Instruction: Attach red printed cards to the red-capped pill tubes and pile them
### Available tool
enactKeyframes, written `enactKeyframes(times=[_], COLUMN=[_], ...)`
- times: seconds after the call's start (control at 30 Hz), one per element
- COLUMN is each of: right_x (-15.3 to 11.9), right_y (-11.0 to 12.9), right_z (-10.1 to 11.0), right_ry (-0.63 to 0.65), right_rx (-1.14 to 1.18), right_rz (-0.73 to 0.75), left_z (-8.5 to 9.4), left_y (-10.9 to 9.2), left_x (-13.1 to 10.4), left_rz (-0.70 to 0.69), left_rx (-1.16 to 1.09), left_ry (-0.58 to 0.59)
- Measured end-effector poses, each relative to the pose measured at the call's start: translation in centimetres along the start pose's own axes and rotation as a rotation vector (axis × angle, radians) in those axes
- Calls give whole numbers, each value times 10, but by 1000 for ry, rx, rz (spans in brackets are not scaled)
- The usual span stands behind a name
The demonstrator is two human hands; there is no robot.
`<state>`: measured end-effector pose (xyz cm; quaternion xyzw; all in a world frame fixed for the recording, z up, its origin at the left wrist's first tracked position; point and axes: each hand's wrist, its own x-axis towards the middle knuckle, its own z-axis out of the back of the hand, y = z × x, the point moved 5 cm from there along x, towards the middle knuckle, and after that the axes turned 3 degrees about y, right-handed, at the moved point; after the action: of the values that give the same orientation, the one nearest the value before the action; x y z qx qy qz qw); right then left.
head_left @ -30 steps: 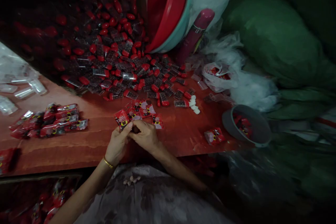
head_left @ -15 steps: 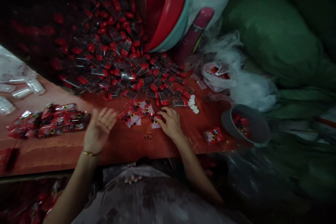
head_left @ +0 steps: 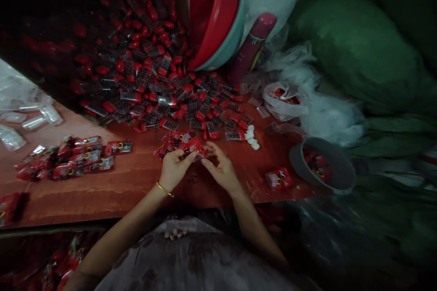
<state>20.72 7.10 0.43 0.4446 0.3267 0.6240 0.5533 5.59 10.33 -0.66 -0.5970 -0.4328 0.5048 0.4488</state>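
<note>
A small red packet (head_left: 193, 146) is between my two hands, in front of the big heap of containers. My left hand (head_left: 175, 168), with a gold bangle at the wrist, pinches its near left edge between thumb and fingers. On the right, my right hand (head_left: 221, 167) has its fingers curled at the packet's right edge, thumb near the bottom corner. More flat red packets (head_left: 166, 145) lie just behind and left of my left hand. Clear containers with red caps (head_left: 164, 100) and dark contents are heaped behind. To the left lie wrapped red packs (head_left: 73, 159).
White pieces (head_left: 251, 137) lie right of the heap. A lone packet (head_left: 279, 178) and a grey bucket (head_left: 295, 157) holding red packets are at the right. Red and teal basins (head_left: 215, 18) and a pink bottle (head_left: 254, 41) stand behind. Clear tubes (head_left: 34, 120) lie far left.
My left hand has moved right from beside the wrapped packs to the packet at my right hand. One wrapped pack now shows where that hand was. The packet is raised between both hands.
</note>
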Motion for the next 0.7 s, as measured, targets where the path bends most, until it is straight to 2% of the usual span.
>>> enactKeyframes(times=[0.07,0.2,0.43,0.7], right_x=[-3,-6,5,11], right_y=[-2,3,14,9], right_z=[-11,-22,-23,-26], right_ry=[26,-73,-78,-58], right_rx=[81,66,-27,54], right_rz=[-78,-124,-19,-57], left_z=[-1,1,-1,8], left_y=[-3,-4,4,2], left_x=[-2,-6,-3,4], left_rz=[-72,-140,-42,-8], left_rx=[62,185,-11,-93], left_ry=[31,3,1,-63])
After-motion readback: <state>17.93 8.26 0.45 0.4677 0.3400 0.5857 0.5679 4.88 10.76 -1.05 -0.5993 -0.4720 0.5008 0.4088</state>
